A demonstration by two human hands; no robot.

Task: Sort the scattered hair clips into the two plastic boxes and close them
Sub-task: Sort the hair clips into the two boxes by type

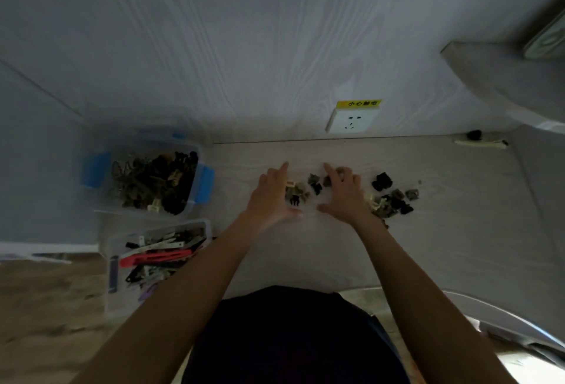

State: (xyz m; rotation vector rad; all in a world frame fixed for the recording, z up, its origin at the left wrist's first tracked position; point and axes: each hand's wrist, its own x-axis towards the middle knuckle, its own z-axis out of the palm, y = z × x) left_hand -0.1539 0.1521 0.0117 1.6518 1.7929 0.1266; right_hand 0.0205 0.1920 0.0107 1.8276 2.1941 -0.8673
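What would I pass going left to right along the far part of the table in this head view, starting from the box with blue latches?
Box with blue latches → left hand → small clips between the hands → right hand → black claw clip → loose pile of clips → long pale clip by the wall.

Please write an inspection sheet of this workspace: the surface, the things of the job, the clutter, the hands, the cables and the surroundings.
Surface: pale wood-grain table, dimly lit.
Job's things: small claw clips lie scattered on the table, some between the hands; box with blue latches is open and holds claw clips; second clear box is open and holds long flat clips, one red.
Clutter: long pale clip and a small dark thing lie apart at the far right edge.
Hands: left hand and right hand are open, fingers extended around a small pile.
Cables: nothing seen.
Surroundings: wall socket with a yellow label above it; pale wall.
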